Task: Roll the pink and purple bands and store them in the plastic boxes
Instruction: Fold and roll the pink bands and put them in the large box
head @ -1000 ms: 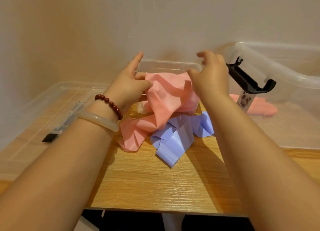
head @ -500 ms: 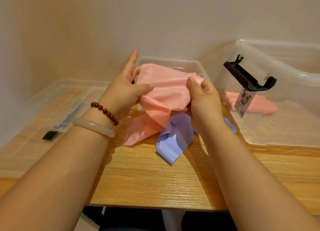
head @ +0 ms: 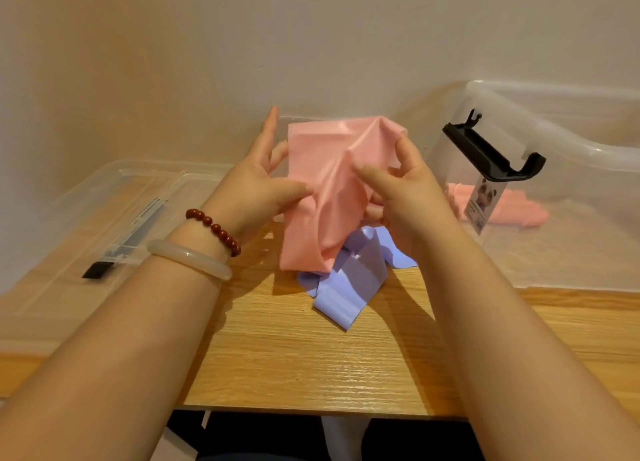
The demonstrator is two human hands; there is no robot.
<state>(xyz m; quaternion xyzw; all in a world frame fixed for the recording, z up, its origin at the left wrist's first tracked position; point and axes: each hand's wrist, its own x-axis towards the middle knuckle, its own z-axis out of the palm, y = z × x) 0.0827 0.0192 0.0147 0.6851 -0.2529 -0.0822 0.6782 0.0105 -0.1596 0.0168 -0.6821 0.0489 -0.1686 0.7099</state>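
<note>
The left hand (head: 263, 187) and right hand (head: 398, 183) each pinched the smooth, glossy pink band (head: 322, 183), held creased above the desk's (head: 311, 356) far edge; the purple band (head: 349, 287) lay crumpled beneath, partly hidden; a clear box (head: 554, 149) stood at the right edge, its contents blurred.

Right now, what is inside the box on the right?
A pink bundle lies on the floor of the box. The label covers part of it; whether it is rolled cannot be told.
</note>
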